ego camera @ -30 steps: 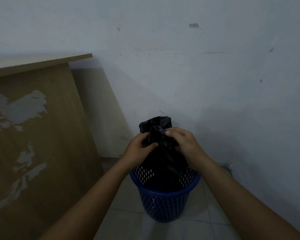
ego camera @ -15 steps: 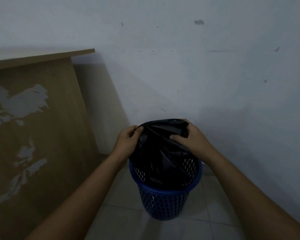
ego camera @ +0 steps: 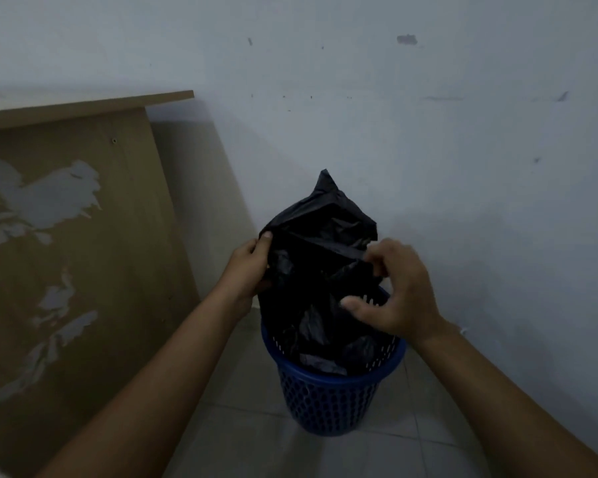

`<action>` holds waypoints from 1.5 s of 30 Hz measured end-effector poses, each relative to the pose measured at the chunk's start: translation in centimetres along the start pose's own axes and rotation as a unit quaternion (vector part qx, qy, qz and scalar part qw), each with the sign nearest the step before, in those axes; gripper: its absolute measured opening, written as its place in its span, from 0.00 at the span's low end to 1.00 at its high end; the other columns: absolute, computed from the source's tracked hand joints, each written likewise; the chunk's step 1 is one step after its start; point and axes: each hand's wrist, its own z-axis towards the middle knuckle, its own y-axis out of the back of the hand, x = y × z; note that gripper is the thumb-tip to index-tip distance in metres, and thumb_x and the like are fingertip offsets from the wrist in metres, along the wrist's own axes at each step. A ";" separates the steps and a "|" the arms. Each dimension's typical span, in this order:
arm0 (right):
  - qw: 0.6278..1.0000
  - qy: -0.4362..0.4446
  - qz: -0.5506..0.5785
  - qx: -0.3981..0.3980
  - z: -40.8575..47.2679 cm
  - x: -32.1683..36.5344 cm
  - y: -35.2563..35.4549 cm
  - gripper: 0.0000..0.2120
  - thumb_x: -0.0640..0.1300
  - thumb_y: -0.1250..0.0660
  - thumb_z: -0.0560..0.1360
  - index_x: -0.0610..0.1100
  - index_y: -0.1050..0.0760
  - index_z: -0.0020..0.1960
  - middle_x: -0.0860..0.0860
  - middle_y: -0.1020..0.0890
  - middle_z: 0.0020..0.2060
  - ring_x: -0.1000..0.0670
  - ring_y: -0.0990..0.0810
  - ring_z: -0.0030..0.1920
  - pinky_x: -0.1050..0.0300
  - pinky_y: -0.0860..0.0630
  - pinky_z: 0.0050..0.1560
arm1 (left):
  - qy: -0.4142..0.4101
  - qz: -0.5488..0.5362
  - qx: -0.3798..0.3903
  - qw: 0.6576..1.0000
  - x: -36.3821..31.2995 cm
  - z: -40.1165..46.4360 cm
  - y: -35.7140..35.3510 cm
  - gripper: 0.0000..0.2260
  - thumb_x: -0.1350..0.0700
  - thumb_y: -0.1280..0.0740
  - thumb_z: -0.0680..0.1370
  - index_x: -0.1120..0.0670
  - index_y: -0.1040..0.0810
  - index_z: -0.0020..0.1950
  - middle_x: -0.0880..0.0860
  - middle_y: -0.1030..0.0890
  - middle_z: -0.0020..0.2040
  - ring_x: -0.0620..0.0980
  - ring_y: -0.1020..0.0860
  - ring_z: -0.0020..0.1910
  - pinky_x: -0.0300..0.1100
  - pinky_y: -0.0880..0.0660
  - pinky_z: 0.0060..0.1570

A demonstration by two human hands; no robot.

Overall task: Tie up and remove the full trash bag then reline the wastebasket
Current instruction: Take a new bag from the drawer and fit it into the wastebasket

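Note:
A blue mesh wastebasket stands on the tiled floor against the wall. A black trash bag rises out of it, its mouth spread open and one corner sticking up. My left hand grips the bag's left edge, thumb on top of the plastic. My right hand is at the bag's right side in front of the plastic, fingers loosely curled with the fingertips at a fold; whether it holds the plastic is unclear. The bag's lower part is hidden inside the basket.
A wooden desk side panel with peeled patches stands close on the left. The pale wall is right behind the basket. Tiled floor lies in front of and to the right of the basket.
The bag's mouth was bunched between both hands, then spread wide. It now stands taller with a corner up, and my right hand has shifted from the far rim to the near right side.

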 end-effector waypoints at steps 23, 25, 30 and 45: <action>0.842 -0.479 0.245 -0.049 2.3 -2.8 -0.3 0.14 0.45 0.28 0.82 0.43 0.24 0.65 0.46 0.17 0.59 0.45 0.16 0.58 0.51 0.18 0.56 | -0.143 0.273 0.144 0.940 1.8 0.4 1.7 0.09 0.53 0.34 0.85 0.48 0.20 0.65 0.48 0.16 0.54 0.47 0.17 0.52 0.40 0.20 0.47; 0.892 -0.451 0.022 -0.026 0.9 -3.3 -0.9 0.18 0.49 0.28 0.81 0.46 0.29 0.66 0.46 0.24 0.61 0.43 0.22 0.61 0.42 0.21 0.60 | -0.116 0.234 0.140 0.955 1.4 0.3 1.7 0.08 0.52 0.33 0.84 0.49 0.23 0.64 0.52 0.15 0.53 0.49 0.15 0.50 0.44 0.18 0.48; 0.994 0.013 -0.097 -0.053 0.0 -0.8 -0.7 0.06 0.41 0.28 0.80 0.39 0.23 0.51 0.46 0.24 0.44 0.44 0.25 0.44 0.42 0.25 0.45 | -0.110 0.228 0.145 0.957 1.3 0.2 1.6 0.06 0.54 0.36 0.84 0.51 0.24 0.61 0.62 0.15 0.51 0.55 0.16 0.46 0.53 0.18 0.49; 0.959 -0.274 0.034 0.062 0.1 -2.5 -1.3 0.13 0.38 0.36 0.84 0.46 0.16 0.63 0.52 0.17 0.51 0.52 0.19 0.51 0.60 0.24 0.49 | -0.114 0.237 -0.043 0.964 2.6 1.3 2.9 0.10 0.58 0.44 0.86 0.52 0.26 0.64 0.55 0.20 0.60 0.54 0.20 0.53 0.43 0.21 0.48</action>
